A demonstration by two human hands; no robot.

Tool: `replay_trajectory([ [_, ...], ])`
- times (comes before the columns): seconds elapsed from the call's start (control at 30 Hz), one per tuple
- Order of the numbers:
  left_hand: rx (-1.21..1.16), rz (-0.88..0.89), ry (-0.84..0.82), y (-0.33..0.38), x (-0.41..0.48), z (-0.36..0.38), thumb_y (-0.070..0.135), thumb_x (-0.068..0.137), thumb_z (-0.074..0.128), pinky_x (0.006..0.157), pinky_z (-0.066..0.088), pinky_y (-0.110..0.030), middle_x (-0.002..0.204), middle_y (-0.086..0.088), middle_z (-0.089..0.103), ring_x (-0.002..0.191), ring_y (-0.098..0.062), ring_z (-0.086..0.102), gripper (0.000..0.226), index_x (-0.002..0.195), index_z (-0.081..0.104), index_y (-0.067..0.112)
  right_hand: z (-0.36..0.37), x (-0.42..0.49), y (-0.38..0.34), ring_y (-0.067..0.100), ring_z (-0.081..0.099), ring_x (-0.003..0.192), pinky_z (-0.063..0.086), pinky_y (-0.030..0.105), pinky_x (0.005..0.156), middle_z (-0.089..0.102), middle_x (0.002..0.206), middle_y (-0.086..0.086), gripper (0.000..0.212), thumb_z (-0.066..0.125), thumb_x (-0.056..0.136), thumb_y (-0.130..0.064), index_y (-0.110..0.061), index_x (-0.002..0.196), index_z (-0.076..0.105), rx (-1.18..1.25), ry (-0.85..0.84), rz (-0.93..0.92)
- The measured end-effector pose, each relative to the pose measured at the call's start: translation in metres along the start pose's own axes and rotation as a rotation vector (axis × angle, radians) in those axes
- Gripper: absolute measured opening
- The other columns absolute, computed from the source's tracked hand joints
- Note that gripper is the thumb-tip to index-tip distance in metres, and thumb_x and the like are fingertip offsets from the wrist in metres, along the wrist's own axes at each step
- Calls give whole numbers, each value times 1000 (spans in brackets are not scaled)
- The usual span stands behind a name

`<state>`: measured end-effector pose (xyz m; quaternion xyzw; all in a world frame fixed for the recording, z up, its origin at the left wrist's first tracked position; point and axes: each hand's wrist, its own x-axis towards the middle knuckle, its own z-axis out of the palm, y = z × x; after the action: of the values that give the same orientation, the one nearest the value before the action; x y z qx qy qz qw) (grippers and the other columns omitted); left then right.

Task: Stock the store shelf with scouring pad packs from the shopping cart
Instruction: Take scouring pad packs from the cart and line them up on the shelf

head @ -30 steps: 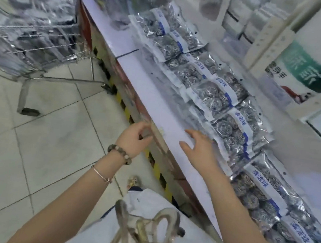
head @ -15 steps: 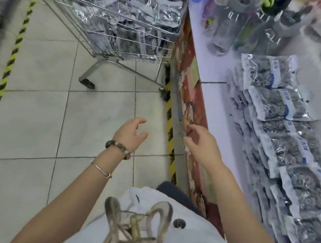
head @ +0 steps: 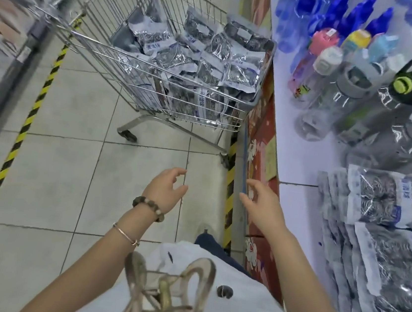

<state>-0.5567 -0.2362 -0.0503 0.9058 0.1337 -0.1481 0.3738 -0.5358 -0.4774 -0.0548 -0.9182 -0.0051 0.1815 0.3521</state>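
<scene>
A wire shopping cart [head: 158,72] stands ahead on the tiled floor, piled with several silver scouring pad packs [head: 211,58]. More packs [head: 382,229] lie stacked in a row on the white shelf [head: 299,167] at the right. My left hand [head: 165,189] hovers over the floor, fingers loosely curled and holding nothing. My right hand [head: 261,206] hangs beside the shelf's front edge, fingers relaxed and empty. Both hands are well short of the cart.
Water bottles with coloured caps [head: 344,77] crowd the shelf beyond the packs. A yellow-black striped line [head: 20,138] runs along the floor at the left, beside another shelf unit [head: 5,27]. The cart's corner touches the shelf's red front [head: 263,126].
My view has swung left from the shelf toward the cart. Both hands have left the shelf edge and now hang empty over the aisle.
</scene>
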Motion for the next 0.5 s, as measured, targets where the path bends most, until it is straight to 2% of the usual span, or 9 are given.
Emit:
replay_trajectory([
  [0.13,-20,-31,35,9,54,-21,22,88,57,91,43,-28,131,-3,50,113,-17,52,40,127,50,17,-7,77,-33,15,43,127,30,20,94,45,141,1,46,54,94,-28,-19,138,44,-16,-63,-77],
  [0.3,-65,-93,36,5,112,-47,21,88,57,93,45,-32,130,-3,51,113,-17,53,39,126,50,17,-17,155,-70,14,46,123,30,19,92,50,135,0,43,56,93,-25,-19,134,48,-7,-65,-99],
  [0.5,-79,-66,17,4,221,-80,20,88,57,92,43,-28,129,-2,52,114,-17,52,39,126,50,16,-24,245,-85,15,51,118,37,21,92,54,131,0,41,58,92,-27,-17,131,51,-24,-61,-23],
])
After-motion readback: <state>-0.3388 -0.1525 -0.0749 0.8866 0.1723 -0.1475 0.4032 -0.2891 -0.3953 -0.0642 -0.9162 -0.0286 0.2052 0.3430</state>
